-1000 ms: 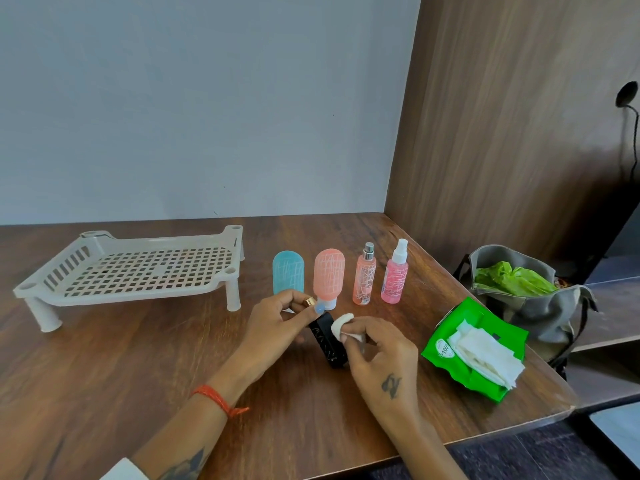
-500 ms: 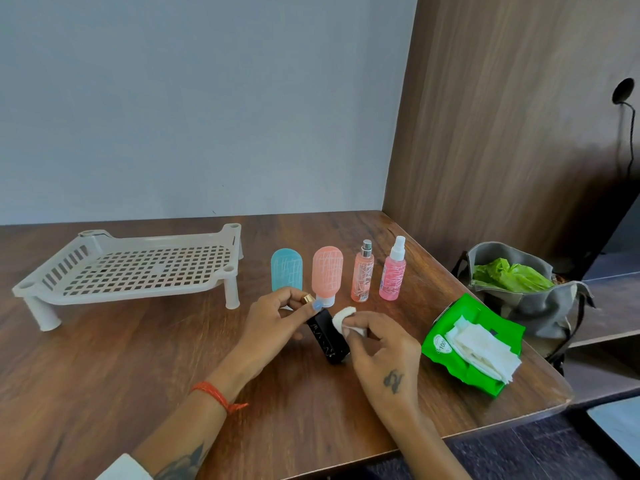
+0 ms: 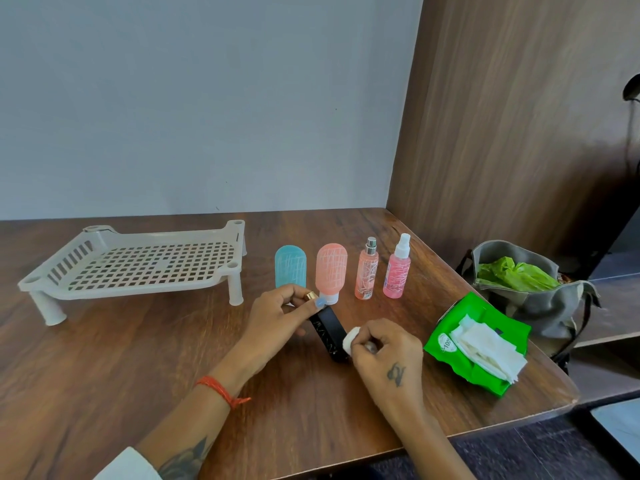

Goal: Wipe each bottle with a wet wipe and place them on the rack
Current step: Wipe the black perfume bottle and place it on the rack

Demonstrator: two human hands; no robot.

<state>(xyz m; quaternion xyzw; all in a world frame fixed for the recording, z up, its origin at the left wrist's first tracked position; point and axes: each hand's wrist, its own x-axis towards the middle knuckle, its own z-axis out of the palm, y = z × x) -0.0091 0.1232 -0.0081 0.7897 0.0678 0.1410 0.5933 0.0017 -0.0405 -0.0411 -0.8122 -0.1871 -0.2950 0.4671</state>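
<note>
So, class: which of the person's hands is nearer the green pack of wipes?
Right. The right hand is just beside the green pack of wipes, while the left hand lies farther off, beyond the black bottle.

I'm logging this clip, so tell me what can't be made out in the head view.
- Black bottle: its lower end is hidden behind the right hand; its label is too small to read.
- Wet wipe: mostly covered by the right hand's grip.
- Gray bag: a green plastic bag hides its contents.

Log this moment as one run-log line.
step: wiping black bottle | left hand holds cap end | right hand rubs wet wipe | rack holds nothing | four bottles wait
</note>
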